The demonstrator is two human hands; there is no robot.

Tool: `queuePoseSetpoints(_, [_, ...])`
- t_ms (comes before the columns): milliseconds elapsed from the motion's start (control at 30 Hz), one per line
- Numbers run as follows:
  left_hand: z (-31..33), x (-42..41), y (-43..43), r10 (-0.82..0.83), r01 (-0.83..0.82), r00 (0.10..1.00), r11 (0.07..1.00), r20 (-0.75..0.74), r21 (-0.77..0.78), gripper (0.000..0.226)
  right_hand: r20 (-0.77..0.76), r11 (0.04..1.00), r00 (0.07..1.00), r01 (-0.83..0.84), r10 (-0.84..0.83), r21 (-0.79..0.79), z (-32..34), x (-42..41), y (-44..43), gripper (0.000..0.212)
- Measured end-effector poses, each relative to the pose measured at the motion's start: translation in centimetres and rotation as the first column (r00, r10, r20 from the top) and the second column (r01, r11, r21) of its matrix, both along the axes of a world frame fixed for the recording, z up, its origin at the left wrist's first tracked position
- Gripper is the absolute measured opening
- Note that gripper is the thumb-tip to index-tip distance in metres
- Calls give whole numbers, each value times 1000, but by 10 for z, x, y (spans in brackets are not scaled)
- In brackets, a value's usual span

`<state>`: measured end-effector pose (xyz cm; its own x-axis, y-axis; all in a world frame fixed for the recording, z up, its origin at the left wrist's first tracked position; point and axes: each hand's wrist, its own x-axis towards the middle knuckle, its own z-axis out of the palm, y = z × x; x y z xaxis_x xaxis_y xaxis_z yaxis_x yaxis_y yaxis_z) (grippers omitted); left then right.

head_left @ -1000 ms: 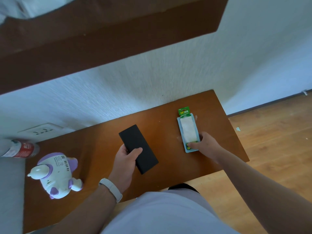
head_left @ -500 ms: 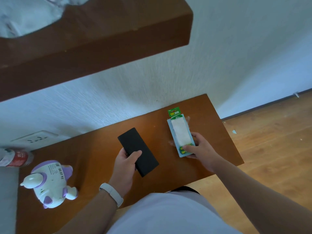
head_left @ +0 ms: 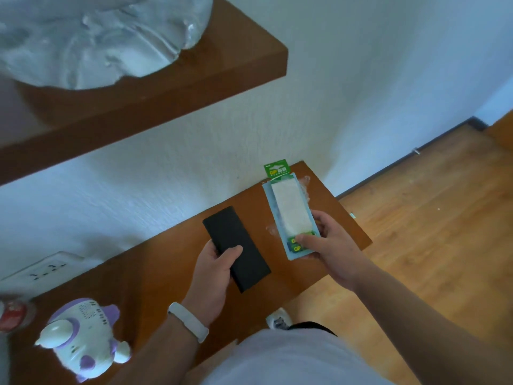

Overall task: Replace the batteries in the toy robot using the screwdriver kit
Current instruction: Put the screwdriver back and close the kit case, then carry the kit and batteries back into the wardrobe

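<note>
2 hands over a narrow wooden table (head_left: 155, 273), each holding 1 flat item.

The left hand (head_left: 215, 273), a white wristband (head_left: 187, 320) on its wrist, reaches in from the near side and grips the near-left part of the black screwdriver kit case (head_left: 236, 255), with the thumb laid across the top and the fingers curled round the left edge. The right hand (head_left: 330, 251) comes in from the near right and pinches the near end of the battery pack (head_left: 290, 215), thumb on top. The pack's green tab shows past the table's far edge against the wall. Whether either item is lifted off the wood cannot be told. The toy robot (head_left: 83, 337) sits at the table's near-left end, well apart from both hands, with bare wood between. A red-labelled bottle (head_left: 14, 312) is just left of it. A brown shelf (head_left: 138, 107) overhangs the far left, and the wood floor (head_left: 430, 218) lies beyond the table's right edge.
</note>
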<state>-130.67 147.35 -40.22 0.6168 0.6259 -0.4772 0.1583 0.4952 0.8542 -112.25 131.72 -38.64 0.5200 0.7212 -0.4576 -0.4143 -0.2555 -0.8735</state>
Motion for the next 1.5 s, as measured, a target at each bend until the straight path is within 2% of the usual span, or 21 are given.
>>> queuePoseSetpoints(267, [17,-13,2,-159,157,981,987,108,32,36,-27,978,979,205,-204,36,19,-54,-35,63])
queuePoseSetpoints(400, [22,-10,-10,-297,290,946,954,128,76,24,-32,947,948,318,-317,41,21,-75,-62,74])
queuePoseSetpoints(500, [29,-3,-29,-366,357,918,930,150,84,27,-25,926,928,373,-372,56,26,-84,-86,76])
queuePoseSetpoints(767, [62,24,-82,-441,424,882,897,168,127,30,-115,842,869,495,-481,215,37,-69,-145,74])
queuePoseSetpoints(900, [80,67,-126,-437,418,886,897,155,144,21,-120,795,831,555,-544,245,45,-42,-191,72])
queuePoseSetpoints(1033, [96,118,-200,-529,512,837,847,140,144,22,-144,708,755,652,-640,270,52,-8,-264,73])
queuePoseSetpoints(1333, [103,225,-374,-683,672,715,730,147,124,26,-136,519,571,804,-809,290,63,44,-438,42])
queuePoseSetpoints(1500, [104,266,-457,-794,784,591,607,140,129,26,-128,366,407,894,-904,260,71,50,-522,63])
